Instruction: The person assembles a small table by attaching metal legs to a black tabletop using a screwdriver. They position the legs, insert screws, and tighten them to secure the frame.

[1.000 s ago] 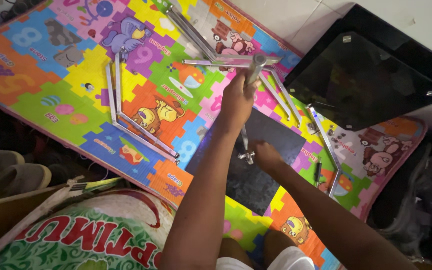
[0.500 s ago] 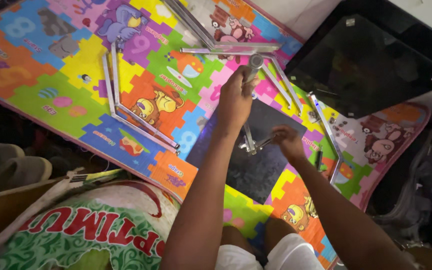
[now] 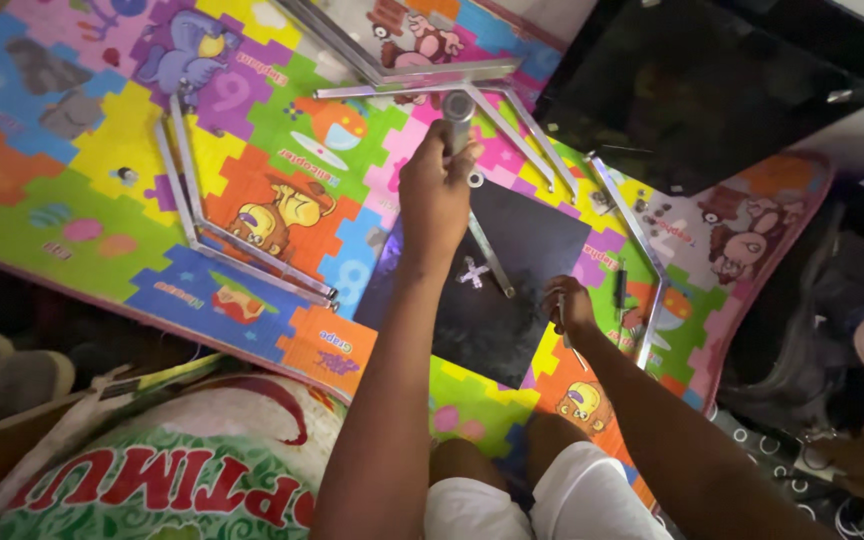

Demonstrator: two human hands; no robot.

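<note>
My left hand grips a silver metal tube that stands nearly upright. Its lower end carries a small cross-shaped fitting over a small black panel lying on the colourful puzzle mat. My right hand rests at the panel's right edge, fingers closed on a thin metal tool. It is apart from the tube. My knees show at the bottom in white shorts.
Bent metal frame pieces lie on the mat at the left, more bars lie at the top. A large black glass panel lies top right. A printed sack and sandals are bottom left, a dark bag right.
My right hand has drawn back from the tube's lower fitting to the black panel's right edge. My left hand keeps its grip on the tube, which now stands more upright.
</note>
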